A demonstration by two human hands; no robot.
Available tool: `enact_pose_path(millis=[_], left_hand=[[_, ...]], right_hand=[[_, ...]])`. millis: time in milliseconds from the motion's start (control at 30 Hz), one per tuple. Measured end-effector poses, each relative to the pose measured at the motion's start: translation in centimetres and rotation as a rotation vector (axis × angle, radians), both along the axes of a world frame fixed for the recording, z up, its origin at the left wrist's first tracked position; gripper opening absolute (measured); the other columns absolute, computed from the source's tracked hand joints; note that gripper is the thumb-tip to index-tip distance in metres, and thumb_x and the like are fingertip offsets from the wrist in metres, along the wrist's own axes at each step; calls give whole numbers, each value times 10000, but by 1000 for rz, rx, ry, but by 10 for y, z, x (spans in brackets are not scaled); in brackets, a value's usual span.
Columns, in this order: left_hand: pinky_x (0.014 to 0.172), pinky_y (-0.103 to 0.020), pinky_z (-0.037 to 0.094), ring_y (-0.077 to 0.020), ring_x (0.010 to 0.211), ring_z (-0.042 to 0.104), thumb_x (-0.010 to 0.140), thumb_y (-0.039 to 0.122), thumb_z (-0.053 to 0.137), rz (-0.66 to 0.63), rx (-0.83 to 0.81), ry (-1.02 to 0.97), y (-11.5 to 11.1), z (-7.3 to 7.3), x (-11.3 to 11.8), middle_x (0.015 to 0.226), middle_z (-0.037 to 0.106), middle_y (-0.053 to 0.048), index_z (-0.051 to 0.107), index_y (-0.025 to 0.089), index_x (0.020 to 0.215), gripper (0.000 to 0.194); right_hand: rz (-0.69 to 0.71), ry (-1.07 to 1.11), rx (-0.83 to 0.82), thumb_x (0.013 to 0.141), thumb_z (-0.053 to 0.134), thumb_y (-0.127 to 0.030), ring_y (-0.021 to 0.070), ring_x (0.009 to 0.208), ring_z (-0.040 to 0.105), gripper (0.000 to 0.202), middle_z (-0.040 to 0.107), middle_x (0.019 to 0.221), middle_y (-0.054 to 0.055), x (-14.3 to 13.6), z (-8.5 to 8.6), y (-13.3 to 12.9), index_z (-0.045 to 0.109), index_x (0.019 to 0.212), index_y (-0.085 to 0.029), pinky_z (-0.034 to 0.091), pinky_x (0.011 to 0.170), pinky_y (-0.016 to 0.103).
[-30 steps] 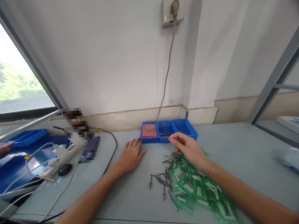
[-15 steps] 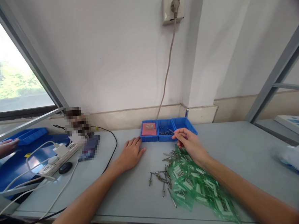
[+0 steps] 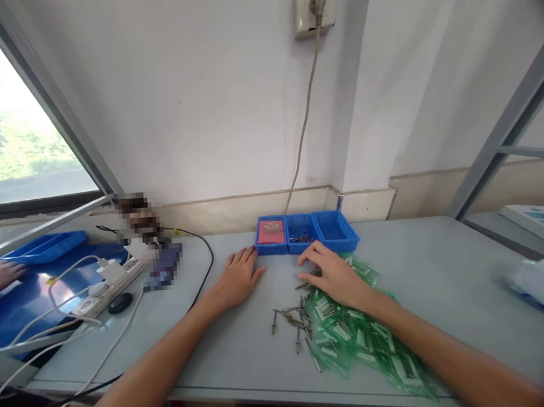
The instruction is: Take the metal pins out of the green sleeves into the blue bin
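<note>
My left hand (image 3: 238, 278) lies flat on the table, fingertips by the left corner of the blue tray (image 3: 272, 250). My right hand (image 3: 334, 275) hovers over the upper end of the rivet pile, thumb and fingers apart, nothing visible between them. Loose metal rivets (image 3: 294, 320) are scattered left of green plastic bags (image 3: 370, 339) that hold more metal pieces and white slips. The tray's left section holds a pink piece (image 3: 271, 232), the middle one small metal parts (image 3: 302, 237), and the right one shows bare blue plastic.
At left are a power strip (image 3: 93, 300) with cables, a black oval object (image 3: 120, 303) and another person's hand (image 3: 2, 276) by a blue tray (image 3: 48, 245). A clear plastic bag (image 3: 542, 285) lies far right.
My right hand has moved from the tray down to the rivets; its pinch on a thin metal piece has opened. My left hand stays put. The other person's hand has shifted left.
</note>
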State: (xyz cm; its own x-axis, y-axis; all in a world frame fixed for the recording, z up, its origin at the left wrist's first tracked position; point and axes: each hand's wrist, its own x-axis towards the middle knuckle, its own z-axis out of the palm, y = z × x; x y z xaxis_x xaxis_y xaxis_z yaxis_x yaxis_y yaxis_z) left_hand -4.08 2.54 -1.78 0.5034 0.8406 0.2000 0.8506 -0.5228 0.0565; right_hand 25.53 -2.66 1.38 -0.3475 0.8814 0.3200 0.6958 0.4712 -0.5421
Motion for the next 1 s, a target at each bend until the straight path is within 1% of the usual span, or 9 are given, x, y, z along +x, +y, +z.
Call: enact_pose_path(millis=[33,100,167,300,467,667,800,1000], left_hand=[[1240,-562,317,-347,1532,385,1117,551,249,-1,2,-3,0,0,0,1650,431,-177,447,137,1566,642],[1241,-551,320,-342,1531,389,1118,551,253,1,4,-4,0,0,0,1649,433,-173,449,136,1564,641],[1243,-544,318,-342,1530,392,1118,551,255,6,5,-3,0,-2,0,1647,437,-172,454,135,1561,640],[1245,-549,310,-342,1533,388,1117,559,256,1,8,-9,2,-5,-1,1653,428,-172,454,139,1564,645],[1252,-550,298,-341,1540,376,1116,568,244,1,-5,-18,4,-6,-2,1660,418,-171,442,133,1576,664],[1246,-568,304,-352,1535,375,1113,575,233,-4,-6,-12,3,-4,-2,1655,422,-176,449,121,1572,681],[1239,-568,312,-349,1533,380,1111,579,218,0,2,-18,2,-4,-2,1650,431,-173,465,136,1563,680],[1239,-567,313,-346,1533,383,1110,585,212,-1,6,-13,2,-5,-2,1650,433,-174,458,133,1570,691]], right_hand=[[10,-75,9,979,672,-368,245,943,628,123,660,1098,50,-1,-1,-1,669,1025,-254,470,870,391],[15,-180,-6,987,670,-347,267,957,613,120,669,974,39,-2,-4,-2,649,933,-243,437,895,406],[7,-220,-33,1013,631,-298,263,939,606,160,669,923,34,-2,-5,-1,619,869,-229,415,901,406],[-23,-250,-29,1039,569,-240,271,957,594,174,683,965,51,-2,-7,1,597,869,-223,399,852,384],[-25,-252,15,1081,479,-224,261,944,587,209,677,998,68,-2,-12,0,568,892,-216,394,856,389],[-54,-258,18,1034,607,-250,275,973,588,85,667,1025,65,-5,-11,0,597,954,-222,396,846,387],[-61,-282,13,1046,559,-203,274,970,592,153,674,996,60,-5,-10,-1,583,895,-220,393,847,387],[-73,-270,47,1068,455,-193,263,920,585,201,670,1005,82,-5,-13,0,546,890,-217,399,809,380]])
